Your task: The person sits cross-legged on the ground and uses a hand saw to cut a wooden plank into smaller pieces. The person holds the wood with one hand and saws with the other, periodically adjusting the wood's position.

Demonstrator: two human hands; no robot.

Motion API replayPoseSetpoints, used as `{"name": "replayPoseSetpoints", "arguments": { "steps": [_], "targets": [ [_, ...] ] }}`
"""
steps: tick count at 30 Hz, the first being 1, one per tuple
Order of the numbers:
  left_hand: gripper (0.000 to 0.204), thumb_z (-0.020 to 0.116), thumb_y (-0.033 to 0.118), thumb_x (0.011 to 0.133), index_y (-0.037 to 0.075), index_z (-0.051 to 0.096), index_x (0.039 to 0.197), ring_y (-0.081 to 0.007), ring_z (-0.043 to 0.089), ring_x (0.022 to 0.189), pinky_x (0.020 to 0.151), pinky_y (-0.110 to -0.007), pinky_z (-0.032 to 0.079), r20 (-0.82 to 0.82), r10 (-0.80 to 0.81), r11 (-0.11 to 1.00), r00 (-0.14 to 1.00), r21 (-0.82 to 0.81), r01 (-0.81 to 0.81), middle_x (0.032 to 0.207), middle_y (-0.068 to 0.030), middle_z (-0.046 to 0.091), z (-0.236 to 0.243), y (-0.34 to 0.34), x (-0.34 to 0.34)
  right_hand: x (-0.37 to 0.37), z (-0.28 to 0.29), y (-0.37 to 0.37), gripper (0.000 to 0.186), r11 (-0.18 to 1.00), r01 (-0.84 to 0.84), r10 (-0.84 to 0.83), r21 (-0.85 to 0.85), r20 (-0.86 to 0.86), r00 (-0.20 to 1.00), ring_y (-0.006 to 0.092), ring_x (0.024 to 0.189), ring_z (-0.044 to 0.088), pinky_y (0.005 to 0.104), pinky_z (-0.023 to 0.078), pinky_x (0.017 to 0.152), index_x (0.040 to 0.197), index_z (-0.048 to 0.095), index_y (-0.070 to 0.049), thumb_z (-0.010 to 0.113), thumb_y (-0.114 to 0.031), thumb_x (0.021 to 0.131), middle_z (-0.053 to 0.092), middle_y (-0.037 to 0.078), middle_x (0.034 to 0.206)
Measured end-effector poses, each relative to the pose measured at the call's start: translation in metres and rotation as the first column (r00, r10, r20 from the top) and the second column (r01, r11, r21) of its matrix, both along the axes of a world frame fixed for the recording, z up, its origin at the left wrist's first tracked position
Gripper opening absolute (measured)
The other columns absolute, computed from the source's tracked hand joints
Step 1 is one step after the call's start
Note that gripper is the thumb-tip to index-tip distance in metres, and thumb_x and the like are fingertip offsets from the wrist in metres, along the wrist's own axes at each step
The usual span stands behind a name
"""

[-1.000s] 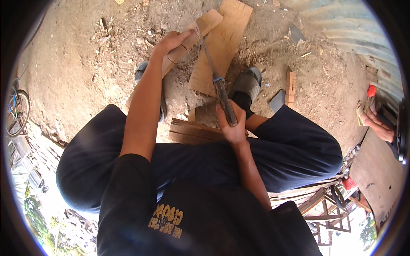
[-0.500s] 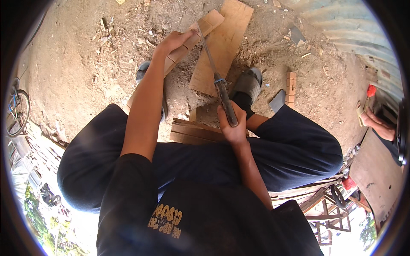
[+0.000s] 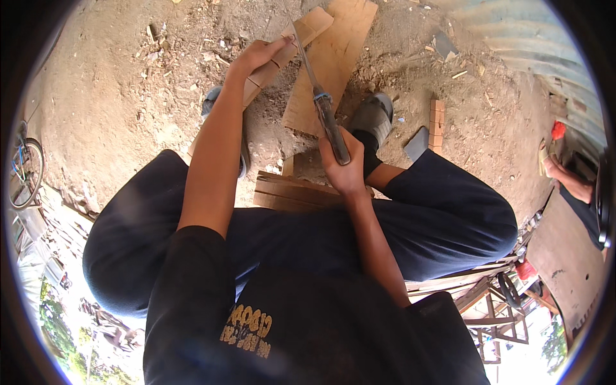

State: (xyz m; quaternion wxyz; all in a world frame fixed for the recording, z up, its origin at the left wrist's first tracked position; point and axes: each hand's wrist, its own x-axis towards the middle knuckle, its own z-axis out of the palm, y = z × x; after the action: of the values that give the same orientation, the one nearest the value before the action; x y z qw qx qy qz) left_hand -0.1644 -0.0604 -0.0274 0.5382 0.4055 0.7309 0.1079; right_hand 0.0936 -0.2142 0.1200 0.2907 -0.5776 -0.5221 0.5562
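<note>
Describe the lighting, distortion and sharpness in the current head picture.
Head view: the corrugated wall curves along the rim; head view: bright background near both lower corners is washed out; head view: the saw looks clear at its handle, fainter near the top.

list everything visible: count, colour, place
saw: 1, dark handle, upper centre
notched strip: 1, tan, upper centre
board: 1, tan, right of strip
notched block: 1, brown, mid-right
flat piece: 1, grey, beside block
wood pieces: several, brown, below board
bicycle: 1, partly blue, far left
corrugated sheeting: count unclear, pale, upper right
another person's sandal: 1, beige, far right
footwear: 2, grey, upper middle
left hand: 1, bare, holding strip
right hand: 1, bare, gripping saw
</note>
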Motion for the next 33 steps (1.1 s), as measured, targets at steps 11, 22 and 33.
{"name": "replayPoseSetpoints", "arguments": {
  "steps": [11, 22, 33],
  "targets": [
    [0.098, 0.051, 0.085, 0.076, -0.007, 0.073, 0.103, -0.0342, 0.069, 0.099, 0.088, -0.044, 0.051, -0.013, -0.037, 0.999, 0.999, 0.008, 0.037, 0.104, -0.0264, 0.071, -0.001, -0.003, 0.002, 0.002, -0.002, -0.007, 0.014, 0.999, -0.011, 0.012, -0.032, 0.045, 0.999, 0.0030, 0.063, 0.043, 0.0248, 0.037, 0.054, 0.086, 0.060, 0.001, 0.062, -0.010, 0.095, 0.049, -0.002, 0.066],
    [0.096, 0.051, 0.084, 0.077, -0.006, 0.073, 0.101, -0.0332, 0.070, 0.095, 0.086, -0.044, 0.051, -0.021, -0.058, 0.998, 0.998, 0.016, 0.058, 0.103, -0.0250, 0.071, -0.011, -0.003, 0.002, 0.006, -0.003, -0.008, 0.013, 1.000, -0.028, 0.028, 0.006, 0.053, 0.998, 0.0033, 0.064, 0.044, 0.0252, 0.038, 0.055, 0.087, 0.060, 0.000, 0.062, -0.010, 0.095, 0.049, -0.003, 0.067],
    [0.092, 0.056, 0.082, 0.077, -0.006, 0.074, 0.097, -0.0312, 0.071, 0.091, 0.082, -0.043, 0.052, -0.002, 0.006, 1.000, 1.000, 0.020, -0.006, 0.097, -0.0237, 0.072, -0.005, -0.001, 0.000, -0.005, -0.003, 0.001, 0.014, 1.000, 0.021, -0.019, -0.023, 0.070, 0.997, 0.0078, 0.059, 0.048, 0.0310, 0.044, 0.057, 0.086, 0.059, 0.002, 0.063, -0.011, 0.090, 0.053, 0.008, 0.062]
  ]
}}
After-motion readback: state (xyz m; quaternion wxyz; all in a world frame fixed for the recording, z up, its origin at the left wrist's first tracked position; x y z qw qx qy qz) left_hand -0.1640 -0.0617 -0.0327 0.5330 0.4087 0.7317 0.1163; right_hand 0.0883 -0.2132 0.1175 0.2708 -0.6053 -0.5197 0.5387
